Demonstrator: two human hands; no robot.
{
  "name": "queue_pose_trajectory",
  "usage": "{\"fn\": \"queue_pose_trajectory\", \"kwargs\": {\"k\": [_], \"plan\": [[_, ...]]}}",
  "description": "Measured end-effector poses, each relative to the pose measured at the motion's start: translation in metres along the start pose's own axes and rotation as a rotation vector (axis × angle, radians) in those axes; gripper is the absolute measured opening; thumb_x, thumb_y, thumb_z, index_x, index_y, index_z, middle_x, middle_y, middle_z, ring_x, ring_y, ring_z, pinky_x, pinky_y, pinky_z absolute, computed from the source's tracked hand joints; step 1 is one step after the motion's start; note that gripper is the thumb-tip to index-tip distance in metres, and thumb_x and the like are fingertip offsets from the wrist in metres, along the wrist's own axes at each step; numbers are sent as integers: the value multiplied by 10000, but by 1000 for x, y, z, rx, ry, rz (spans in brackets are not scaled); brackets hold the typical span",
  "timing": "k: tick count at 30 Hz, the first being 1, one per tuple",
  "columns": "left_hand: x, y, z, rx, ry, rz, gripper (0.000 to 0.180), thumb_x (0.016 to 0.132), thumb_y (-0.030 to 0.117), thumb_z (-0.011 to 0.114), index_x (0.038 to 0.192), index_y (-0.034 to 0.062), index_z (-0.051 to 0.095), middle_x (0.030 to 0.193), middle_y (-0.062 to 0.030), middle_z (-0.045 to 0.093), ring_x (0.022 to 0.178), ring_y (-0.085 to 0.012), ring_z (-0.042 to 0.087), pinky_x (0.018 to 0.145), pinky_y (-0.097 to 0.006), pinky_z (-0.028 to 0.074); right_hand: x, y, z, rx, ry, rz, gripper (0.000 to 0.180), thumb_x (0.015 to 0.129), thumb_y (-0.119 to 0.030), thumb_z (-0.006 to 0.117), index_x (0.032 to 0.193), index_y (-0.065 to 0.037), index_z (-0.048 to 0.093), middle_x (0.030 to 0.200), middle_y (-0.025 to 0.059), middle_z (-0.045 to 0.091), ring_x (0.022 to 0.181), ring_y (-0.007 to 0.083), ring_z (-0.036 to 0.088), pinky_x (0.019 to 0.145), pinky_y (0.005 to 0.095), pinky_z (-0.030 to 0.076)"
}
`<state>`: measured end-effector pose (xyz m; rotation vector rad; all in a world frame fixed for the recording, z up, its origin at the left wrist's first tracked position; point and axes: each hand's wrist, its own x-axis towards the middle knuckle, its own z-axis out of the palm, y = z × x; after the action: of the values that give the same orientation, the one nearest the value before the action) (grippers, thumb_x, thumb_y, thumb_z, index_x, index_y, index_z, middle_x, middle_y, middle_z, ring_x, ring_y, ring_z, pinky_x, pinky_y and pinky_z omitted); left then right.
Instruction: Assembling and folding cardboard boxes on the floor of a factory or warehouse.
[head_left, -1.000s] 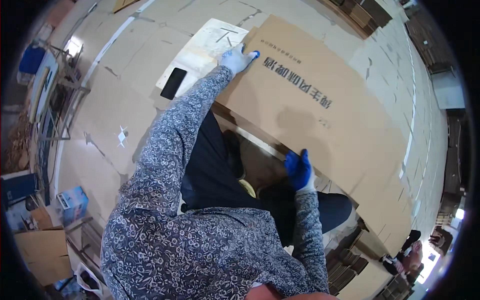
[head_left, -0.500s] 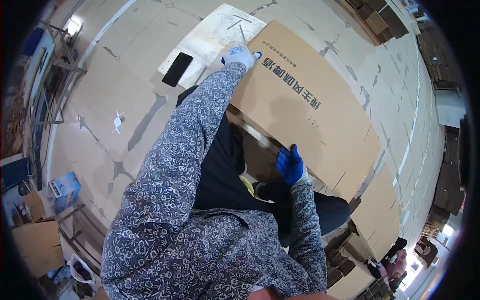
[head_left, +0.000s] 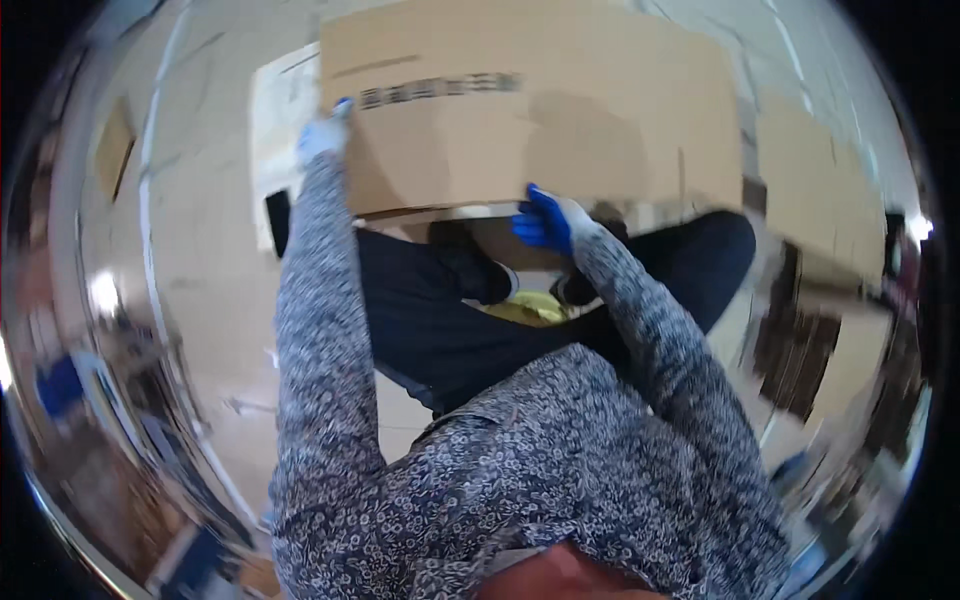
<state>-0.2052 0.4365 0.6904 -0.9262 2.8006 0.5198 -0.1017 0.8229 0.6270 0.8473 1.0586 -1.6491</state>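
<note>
A large brown cardboard sheet (head_left: pixel 620 140) with a line of dark print lies across the top of the view, in front of my legs. My left hand (head_left: pixel 325 135), in a white glove with blue fingertips, grips the left edge of the cardboard, its thumb over the top face. Its other fingers are blurred or hidden. At the near edge, my right hand (head_left: pixel 547 220) in a blue-palmed glove has its thumb up against the cardboard and its fingers stretched leftward, apart from the thumb.
Under the cardboard's left end shows a pale board (head_left: pixel 268 130), and a black phone (head_left: pixel 278 222) lies by my left forearm. More flat cardboard (head_left: pixel 820 180) lies at the right, with stacked brown pieces (head_left: pixel 795 360) nearer me. A yellow item (head_left: pixel 535 308) is between my feet.
The view has turned, so the cardboard now lies level across the top instead of slanting. Both hands stay at the same edges of the cardboard.
</note>
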Motion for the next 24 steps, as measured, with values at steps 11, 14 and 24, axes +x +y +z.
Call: {"fn": "queue_pose_trajectory", "kwargs": {"k": [11,14,24], "plan": [[-117,138,69,354,195,753,776,904,647,490,1532,232,301,1570,-192,265,1437,-472,201,1098,-698,174,-21,7,14,-128,-72,-95,680,894,-593,603,1286,-40,555,1090,153,678,938,258,672,806,415,540],[-115,128,85,330,234,771,792,901,653,486,1543,238,279,1580,-185,250,1440,-474,191,1110,-695,138,-56,-6,8,-366,-104,-159,579,943,-493,587,1296,-34,577,1092,158,684,950,262,679,828,405,550],[-111,106,90,233,291,784,810,891,669,485,1553,264,253,1589,-175,236,1448,-467,175,1126,-696,67,-173,-151,-295,-1075,994,-607,630,840,-498,705,1248,-28,603,977,93,674,826,199,641,762,329,513]]}}
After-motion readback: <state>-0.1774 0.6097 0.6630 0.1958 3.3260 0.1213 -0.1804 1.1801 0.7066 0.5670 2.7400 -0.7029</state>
